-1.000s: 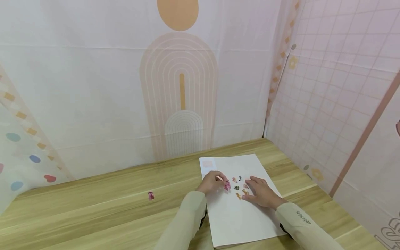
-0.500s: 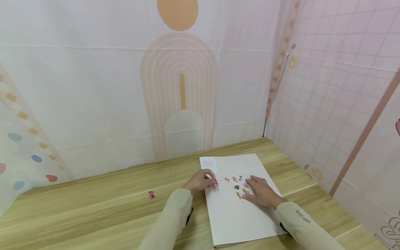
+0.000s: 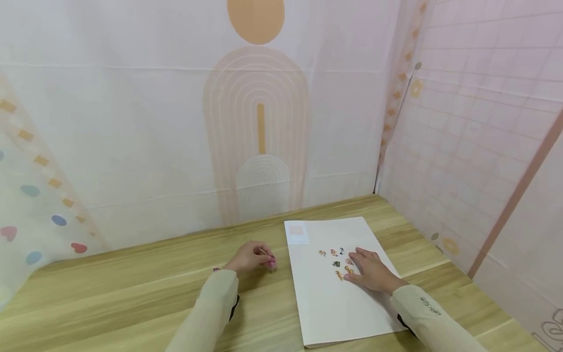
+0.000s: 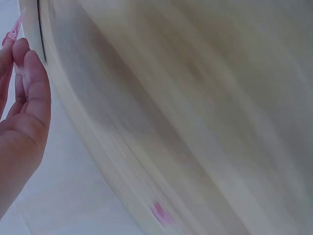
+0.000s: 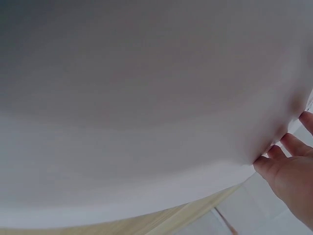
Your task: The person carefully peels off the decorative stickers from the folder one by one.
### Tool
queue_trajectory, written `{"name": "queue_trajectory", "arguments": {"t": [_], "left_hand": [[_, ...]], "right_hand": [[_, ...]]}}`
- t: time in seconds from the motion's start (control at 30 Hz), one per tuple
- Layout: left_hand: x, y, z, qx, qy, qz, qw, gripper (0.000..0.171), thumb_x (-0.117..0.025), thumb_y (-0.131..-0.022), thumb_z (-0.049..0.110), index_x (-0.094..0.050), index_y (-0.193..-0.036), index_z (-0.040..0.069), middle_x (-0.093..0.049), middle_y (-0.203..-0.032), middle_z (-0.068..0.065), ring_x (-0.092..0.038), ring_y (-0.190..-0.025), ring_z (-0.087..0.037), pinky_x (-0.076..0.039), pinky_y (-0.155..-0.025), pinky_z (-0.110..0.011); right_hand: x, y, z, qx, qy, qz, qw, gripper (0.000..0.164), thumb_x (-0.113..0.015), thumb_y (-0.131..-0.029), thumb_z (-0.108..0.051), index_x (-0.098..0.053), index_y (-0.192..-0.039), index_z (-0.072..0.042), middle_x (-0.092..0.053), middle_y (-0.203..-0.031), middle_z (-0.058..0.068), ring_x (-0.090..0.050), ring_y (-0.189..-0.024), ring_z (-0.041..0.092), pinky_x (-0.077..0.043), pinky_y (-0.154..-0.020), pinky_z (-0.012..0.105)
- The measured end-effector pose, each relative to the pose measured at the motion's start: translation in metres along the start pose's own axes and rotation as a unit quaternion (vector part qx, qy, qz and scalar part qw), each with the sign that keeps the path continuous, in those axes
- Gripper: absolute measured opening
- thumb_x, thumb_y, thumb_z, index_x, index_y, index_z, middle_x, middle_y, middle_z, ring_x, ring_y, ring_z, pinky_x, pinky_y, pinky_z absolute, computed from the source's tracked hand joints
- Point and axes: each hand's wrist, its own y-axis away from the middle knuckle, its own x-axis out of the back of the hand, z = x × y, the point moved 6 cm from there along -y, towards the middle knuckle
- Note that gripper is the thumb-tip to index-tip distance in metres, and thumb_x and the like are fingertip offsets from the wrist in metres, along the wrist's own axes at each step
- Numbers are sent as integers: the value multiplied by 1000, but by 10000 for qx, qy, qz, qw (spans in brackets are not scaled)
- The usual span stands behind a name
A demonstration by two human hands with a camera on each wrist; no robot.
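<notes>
My left hand (image 3: 249, 256) is over the wooden tabletop, left of a white paper pad (image 3: 343, 313). Between its thumb and fingertips it pinches a pink sticker (image 3: 270, 264) with a see-through edge, also at the upper left of the left wrist view. On the pad, my right hand (image 3: 374, 273) rests with fingers spread, its fingertips close to a cluster of small stickers. Among them are a green one (image 3: 336, 264), an orange one (image 3: 339, 275) and a black-and-white one (image 3: 341, 251). A second pink sticker (image 4: 161, 214) lies on the table, mostly hidden behind my left forearm in the head view.
A small label (image 3: 297, 233) with a pink square is at the pad's far left corner. White patterned cloth (image 3: 132, 146) hangs along the table's back edge, and a grid-patterned cloth (image 3: 466, 122) along the right side. Wooden tabletop (image 3: 110, 293) stretches out to the left.
My left hand has moved left off the pad with the pink sticker, uncovering a small sticker at the cluster's left. My right hand stays in place. The head view has shifted slightly.
</notes>
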Motion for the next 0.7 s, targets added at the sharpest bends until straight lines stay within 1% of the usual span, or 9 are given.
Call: {"name": "queue_trajectory", "arguments": {"t": [0.17, 0.27, 0.37, 0.47, 0.5, 0.57, 0.63, 0.7], "left_hand": [[20, 9, -6, 14, -186, 32, 9998, 4, -49, -84, -9, -53, -84, -11, -63, -80, -18, -63, -74, -26, -50, -70, -35], [31, 15, -10, 75, -130, 105, 9998, 4, -49, -84, -10, -51, -85, -13, -63, -80, -20, -63, -74, -27, -50, -71, -35], [39, 21, -13, 107, -137, 182, 9997, 4, -49, -83, -10, -51, -85, -14, -62, -81, -21, -63, -75, -27, -50, -71, -35], [46, 26, -17, 166, -258, 285, 9991, 4, -50, -83, -10, -51, -86, -13, -62, -81, -20, -62, -76, -26, -50, -70, -32], [49, 27, -17, 219, -369, 351, 9985, 4, -51, -83, -9, -52, -86, -12, -63, -81, -19, -62, -75, -25, -50, -67, -31], [54, 30, -20, 406, -637, 547, 9956, 4, -53, -83, -5, -53, -86, -8, -64, -79, -14, -62, -72, -22, -47, -57, -28], [59, 34, -22, 603, -942, 714, 9912, 5, -55, -83, -1, -54, -85, -5, -64, -77, -9, -61, -69, -19, -41, -48, -26], [63, 36, -23, 763, -1250, 816, 9858, 5, -57, -83, 2, -55, -85, -1, -65, -76, -6, -59, -65, -16, -34, -44, -26]], "right_hand": [[2, 1, 0, 29, -63, 8, 10000, 62, -65, -78, -34, -46, -122, 7, -35, -129, 30, -30, -117, 46, -26, -93, 55], [2, 2, -1, 18, -90, -5, 10000, 62, -65, -79, -33, -45, -122, 6, -35, -129, 30, -30, -117, 46, -26, -92, 55], [3, 2, -1, 3, -100, -12, 9999, 62, -65, -79, -34, -45, -122, 6, -35, -129, 30, -30, -117, 46, -27, -92, 55], [3, 3, -2, 0, -129, -13, 9999, 62, -65, -79, -34, -45, -122, 6, -35, -129, 30, -29, -117, 46, -27, -92, 55], [3, 3, -2, 2, -135, -16, 9999, 63, -65, -79, -34, -45, -122, 6, -35, -129, 30, -29, -117, 46, -27, -92, 55], [3, 3, -2, 15, -152, -13, 9999, 63, -65, -79, -34, -45, -122, 6, -35, -129, 30, -29, -117, 46, -26, -92, 55], [3, 3, -1, 17, -165, -12, 9999, 63, -65, -78, -35, -45, -123, 6, -34, -130, 30, -29, -118, 46, -26, -93, 55], [3, 3, -1, 5, -150, -10, 9999, 64, -64, -78, -35, -45, -123, 6, -34, -130, 29, -29, -118, 46, -26, -93, 55]]}}
